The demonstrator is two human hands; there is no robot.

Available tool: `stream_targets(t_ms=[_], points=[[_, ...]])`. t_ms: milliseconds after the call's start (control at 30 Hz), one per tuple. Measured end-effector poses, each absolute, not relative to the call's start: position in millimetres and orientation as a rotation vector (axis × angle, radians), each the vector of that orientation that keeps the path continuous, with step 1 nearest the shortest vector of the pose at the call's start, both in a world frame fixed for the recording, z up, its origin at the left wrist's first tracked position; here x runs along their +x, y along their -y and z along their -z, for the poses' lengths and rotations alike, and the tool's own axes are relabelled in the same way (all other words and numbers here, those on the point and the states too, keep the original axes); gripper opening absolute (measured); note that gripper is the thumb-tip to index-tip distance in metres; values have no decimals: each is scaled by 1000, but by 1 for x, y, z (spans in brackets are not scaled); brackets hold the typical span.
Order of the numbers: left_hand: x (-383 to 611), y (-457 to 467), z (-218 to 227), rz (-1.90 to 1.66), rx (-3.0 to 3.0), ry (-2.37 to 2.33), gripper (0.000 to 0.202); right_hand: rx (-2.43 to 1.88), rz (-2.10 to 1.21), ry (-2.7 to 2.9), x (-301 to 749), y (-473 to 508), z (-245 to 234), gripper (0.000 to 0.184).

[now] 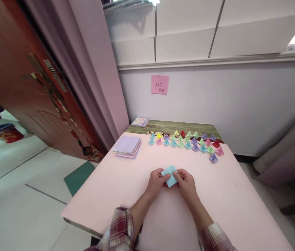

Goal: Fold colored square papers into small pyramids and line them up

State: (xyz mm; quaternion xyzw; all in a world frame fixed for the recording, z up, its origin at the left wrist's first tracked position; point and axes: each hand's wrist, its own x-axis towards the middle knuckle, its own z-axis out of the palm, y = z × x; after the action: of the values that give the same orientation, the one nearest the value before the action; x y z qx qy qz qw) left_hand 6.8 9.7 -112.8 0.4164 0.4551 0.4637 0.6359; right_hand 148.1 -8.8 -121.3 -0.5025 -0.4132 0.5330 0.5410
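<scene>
A light blue folded paper square (170, 175) is held between both hands over the near middle of the table, one corner pointing away from me. My left hand (157, 179) pinches its left side, thumb on top and fingers underneath. On the right side, my right hand (185, 179) grips the same paper with its thumb on the face. The fingertips below the paper are hidden. Beyond the hands, several small folded paper shapes (187, 145) in blue, green, purple, pink, yellow and red stand in rows near the table's far edge.
A stack of coloured paper sheets (127, 145) lies at the table's (105, 195) left. Behind it sits a small printed pack (140, 121). A pink note (160, 84) is stuck on the wall. A red door (45, 80) and a bucket (5, 132) are at the left.
</scene>
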Motion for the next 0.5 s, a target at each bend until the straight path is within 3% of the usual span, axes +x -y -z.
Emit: stream_targets(t_ms=[500], points=[[-2,-7,116,-1142,849,-930,36,-1196,-1223,1029,142,13,125,38]])
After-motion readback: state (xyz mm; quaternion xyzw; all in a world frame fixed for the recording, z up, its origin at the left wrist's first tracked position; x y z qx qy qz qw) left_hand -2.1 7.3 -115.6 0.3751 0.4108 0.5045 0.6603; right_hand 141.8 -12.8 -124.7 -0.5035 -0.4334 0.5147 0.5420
